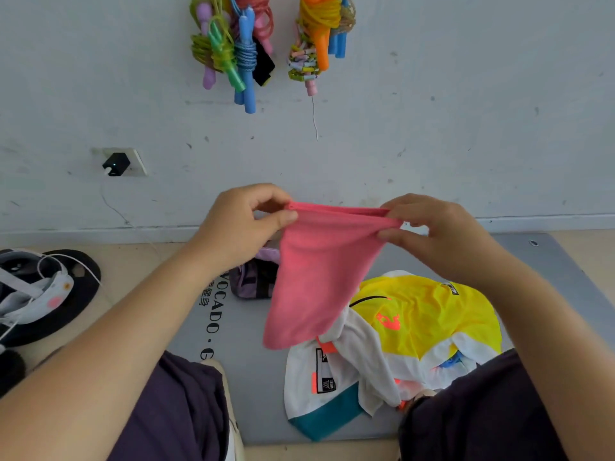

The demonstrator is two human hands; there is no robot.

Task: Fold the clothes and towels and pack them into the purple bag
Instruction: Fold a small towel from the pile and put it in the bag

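Grey foam mat [253, 377] covers the floor, bearing a crumpled yellow-and-white jersey [399, 331]. Above it hangs a soft pink towel [312, 277], doubled over, its top edge stretched taut between the left hand [244, 224] and right hand [432, 229], each pinching a corner. Behind the towel sits the purple bag [253, 277], partly hidden.

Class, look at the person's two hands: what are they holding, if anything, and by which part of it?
Both hold the pink towel by its top edge: the left hand pinches the left corner, the right hand the right corner, and the rest hangs down.
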